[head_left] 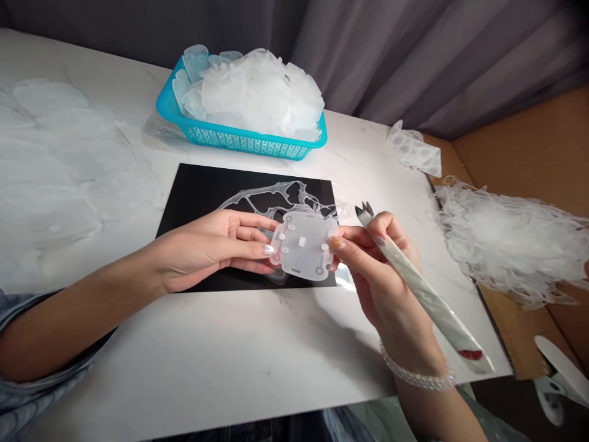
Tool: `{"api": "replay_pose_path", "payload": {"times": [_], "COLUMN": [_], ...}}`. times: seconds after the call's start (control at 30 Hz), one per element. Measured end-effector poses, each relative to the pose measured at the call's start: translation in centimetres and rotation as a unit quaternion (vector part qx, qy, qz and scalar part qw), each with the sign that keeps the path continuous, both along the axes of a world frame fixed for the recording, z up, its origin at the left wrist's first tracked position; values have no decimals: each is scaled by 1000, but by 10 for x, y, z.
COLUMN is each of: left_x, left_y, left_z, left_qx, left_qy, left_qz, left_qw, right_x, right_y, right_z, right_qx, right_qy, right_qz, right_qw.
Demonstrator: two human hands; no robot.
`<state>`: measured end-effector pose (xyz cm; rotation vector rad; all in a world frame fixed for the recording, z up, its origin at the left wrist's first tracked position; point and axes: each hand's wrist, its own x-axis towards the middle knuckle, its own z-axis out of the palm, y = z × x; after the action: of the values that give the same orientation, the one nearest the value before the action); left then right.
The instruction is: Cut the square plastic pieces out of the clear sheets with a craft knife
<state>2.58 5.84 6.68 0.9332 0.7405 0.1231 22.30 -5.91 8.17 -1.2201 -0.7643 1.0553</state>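
Between my two hands is a translucent plastic plate [306, 245] with rounded corners, small raised tabs and holes. My left hand [216, 248] pinches its left edge between thumb and fingers. My right hand [381, 264] grips the right edge with thumb and fingertip. That same hand also keeps a knife-like tool [427, 298] with a pale wrapped handle and a dark metal tip, tucked by the index finger. Under the plate lies a black mat [197, 196], with a thin clear plastic frame of scrap [262, 195] on it, partly hidden by the plate and hands.
A blue basket [248, 142] heaped with translucent pieces [262, 92] stands at the back. Many flat translucent sheets [64, 184] spread over the left. At the right, a cardboard box [534, 141] holds tangled plastic scrap [510, 239]. A crumpled clear piece [414, 149] lies near its edge.
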Motion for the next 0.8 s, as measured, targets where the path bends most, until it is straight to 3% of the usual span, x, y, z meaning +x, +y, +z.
{"api": "replay_pose_path", "payload": {"times": [0.6,0.7,0.8], "left_x": [1,-4,-11], "left_y": [5,14,27], "left_z": [4,6,11], "left_qx": [119,170,198], "left_qy": [37,44,34], "left_qz": [46,80,116], "left_qw": [991,981,973], "right_x": [10,23,40], "right_y": [2,14,48], "right_z": [-10,-5,7], "right_qx": [-15,-3,26], "right_qy": [-73,-130,-211], "right_qz": [-31,-78,-117], "right_qw": [997,988,970]}}
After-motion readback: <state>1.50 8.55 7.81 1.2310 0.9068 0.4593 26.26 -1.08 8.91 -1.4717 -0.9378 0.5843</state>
